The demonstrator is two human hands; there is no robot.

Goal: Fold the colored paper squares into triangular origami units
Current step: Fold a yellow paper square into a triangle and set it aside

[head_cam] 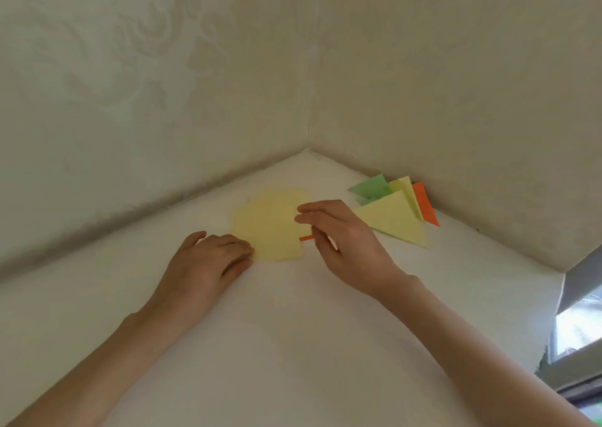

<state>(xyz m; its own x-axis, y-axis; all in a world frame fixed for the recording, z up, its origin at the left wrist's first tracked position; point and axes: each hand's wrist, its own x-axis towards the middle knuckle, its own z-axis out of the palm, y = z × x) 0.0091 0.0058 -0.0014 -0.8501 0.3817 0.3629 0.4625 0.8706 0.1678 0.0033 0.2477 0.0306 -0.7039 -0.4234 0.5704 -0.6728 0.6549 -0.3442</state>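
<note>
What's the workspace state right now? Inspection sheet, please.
Surface: white surface, set into a wall corner.
Job's things: yellow paper squares lying flat, orange sliver at their right edge; folded triangles, yellow, green, orange, piled to the right.
Clutter: nothing seen.
Hands: left hand rests fingers on the squares' near-left corner; right hand at their right edge, pinch unclear.
Cables: nothing seen.
Surroundings: patterned walls; window at far right.

A white tabletop (293, 345) fills the corner where two cream walls meet: embossed floral wallpaper (130, 84) left of the corner, plainer wall (456, 84) right. A window (580, 325) sits far right of it.
</note>
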